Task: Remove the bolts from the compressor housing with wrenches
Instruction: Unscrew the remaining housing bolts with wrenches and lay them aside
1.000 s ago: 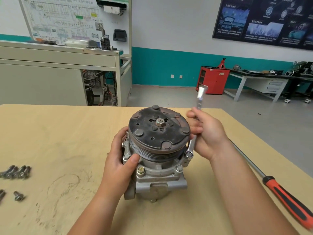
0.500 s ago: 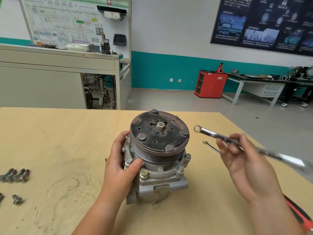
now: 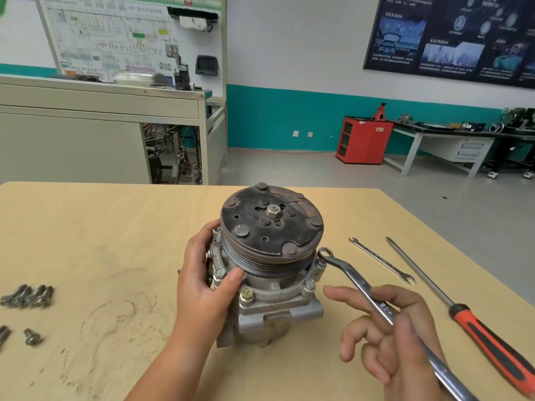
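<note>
1. Compressor housing (image 3: pixel 269 302) stands upright around the middle of the bench (image 3: pixel 86 227), a bit toward the near edge, with its dark pulley (image 3: pixel 269 224) facing up.
2. Over by the left edge there's a pile of loose bolts (image 3: pixel 27 296), so I'd guess part of the job is done.
3. Left hand (image 3: pixel 205 273) is wrapped around the housing's left side, thumb across the front, gripping it steady.
4. Flange bolts (image 3: pixel 309 285) are seated around the housing under the pulley. I count at least four.
5. Ring wrench (image 3: pixel 356 280) is pinched between the thumb and loosely spread fingers of the right hand (image 3: pixel 396 337). Its ring end sits just beside the bolt on the right of the flange, not seated on it as far as I can tell.
6. Toward the right edge lie a second wrench (image 3: pixel 382 260) and a long screwdriver (image 3: pixel 477 328), both untouched.
7. Step in hand, I reckon, is lining up on that right-side bolt. Next move needs the ring dropped squarely over the head, a firmer grip, then a swing while the left hand braces.
</note>
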`<action>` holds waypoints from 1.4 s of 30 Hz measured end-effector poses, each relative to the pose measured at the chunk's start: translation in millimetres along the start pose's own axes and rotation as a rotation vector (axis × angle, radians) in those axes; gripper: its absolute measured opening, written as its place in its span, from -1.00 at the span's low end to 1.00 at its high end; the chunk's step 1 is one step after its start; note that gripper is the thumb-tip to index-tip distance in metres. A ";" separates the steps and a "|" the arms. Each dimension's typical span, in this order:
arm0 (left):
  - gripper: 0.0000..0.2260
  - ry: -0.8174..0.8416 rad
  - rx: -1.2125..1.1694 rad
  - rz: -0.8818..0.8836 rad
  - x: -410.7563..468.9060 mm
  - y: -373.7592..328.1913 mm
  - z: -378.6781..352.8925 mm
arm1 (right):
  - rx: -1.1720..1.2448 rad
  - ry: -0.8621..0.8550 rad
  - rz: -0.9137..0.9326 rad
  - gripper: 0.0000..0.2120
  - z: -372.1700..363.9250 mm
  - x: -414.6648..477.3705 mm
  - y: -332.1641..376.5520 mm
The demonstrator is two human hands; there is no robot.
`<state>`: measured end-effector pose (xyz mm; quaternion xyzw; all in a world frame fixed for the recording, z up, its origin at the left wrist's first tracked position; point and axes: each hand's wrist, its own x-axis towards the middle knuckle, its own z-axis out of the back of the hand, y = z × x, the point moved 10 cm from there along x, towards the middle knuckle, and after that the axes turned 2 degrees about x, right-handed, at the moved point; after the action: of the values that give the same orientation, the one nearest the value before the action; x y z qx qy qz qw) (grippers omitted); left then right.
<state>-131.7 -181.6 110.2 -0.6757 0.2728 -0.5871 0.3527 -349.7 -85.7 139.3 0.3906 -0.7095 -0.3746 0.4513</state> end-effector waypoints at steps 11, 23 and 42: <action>-0.48 0.026 -0.076 0.012 -0.7 1.1 -3.1 | -0.001 -0.053 -0.044 -0.62 27.3 12.7 -3.3; -0.50 0.093 -0.175 -0.004 0.9 5.0 -6.5 | 0.060 0.431 -0.485 -0.74 -37.0 147.9 -57.7; -0.40 0.065 -0.244 0.006 -2.6 2.7 -7.5 | 0.033 -0.041 0.096 -0.65 35.0 -1.3 -3.5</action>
<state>-139.3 -182.3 107.0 -0.6935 0.3557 -0.5697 0.2606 -381.2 -79.7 124.8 0.3558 -0.7426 -0.3489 0.4475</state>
